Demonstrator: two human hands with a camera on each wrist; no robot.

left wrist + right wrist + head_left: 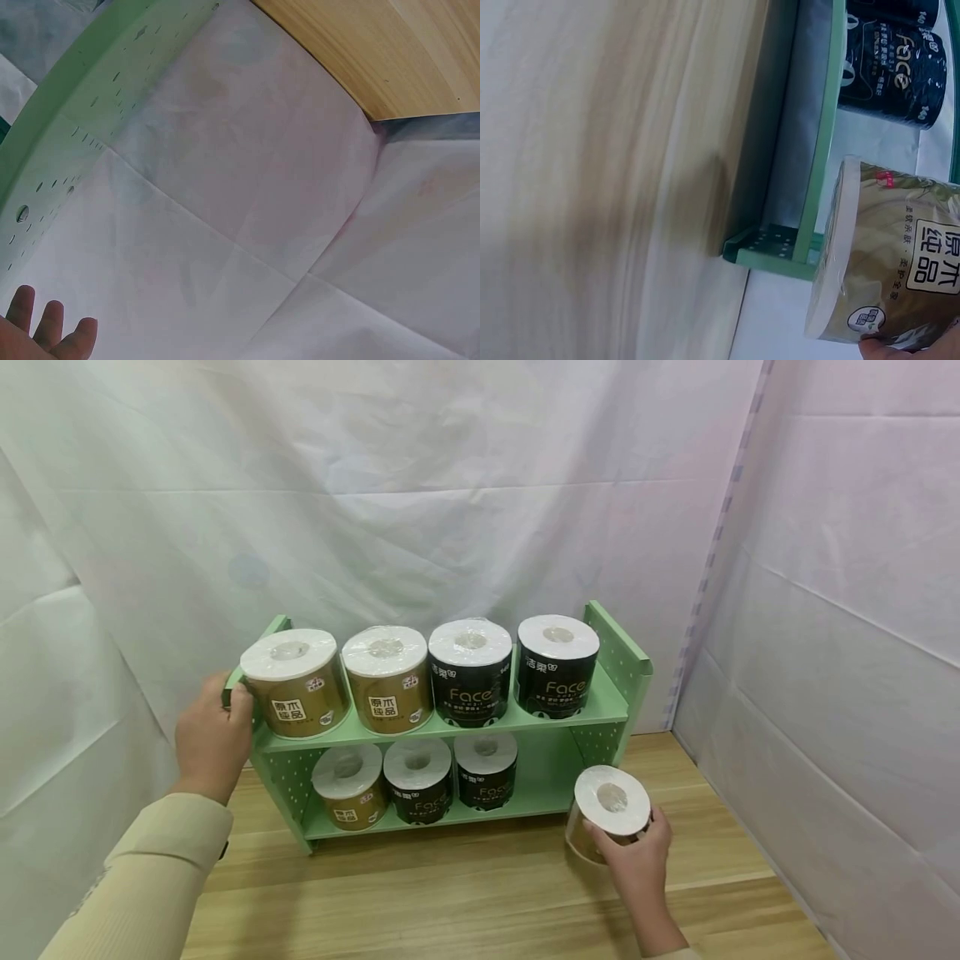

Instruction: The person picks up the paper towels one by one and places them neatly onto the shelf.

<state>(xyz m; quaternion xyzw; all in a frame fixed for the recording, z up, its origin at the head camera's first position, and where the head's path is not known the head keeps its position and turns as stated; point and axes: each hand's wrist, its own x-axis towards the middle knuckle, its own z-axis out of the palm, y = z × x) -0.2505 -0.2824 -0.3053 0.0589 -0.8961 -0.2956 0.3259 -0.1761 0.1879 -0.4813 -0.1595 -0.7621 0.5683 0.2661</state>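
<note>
A green two-tier shelf (pixel 540 785) with perforated side panels stands on the wooden table. My left hand (pixel 213 735) grips the front edge of its left side panel, thumb at the edge; the left wrist view shows several fingertips (pixel 49 324) beside the outer face of that panel (pixel 97 97). At the shelf's front right, my right hand (pixel 637 864) holds a toilet paper roll (pixel 596 789) in brown wrapping, thumb and fingers round its side, white end up. The brown wrapper (pixel 885 247) fills the right side of the right wrist view, overlapping the shelf's corner there.
On the upper tier stand two brown rolls (pixel 386 697) and two black rolls (pixel 471 689). The lower tier holds one brown roll (pixel 352 810) and two black ones (pixel 420 802), left of centre. White cloth (pixel 420 527) hangs behind and at both sides of the wooden table (pixel 420 893).
</note>
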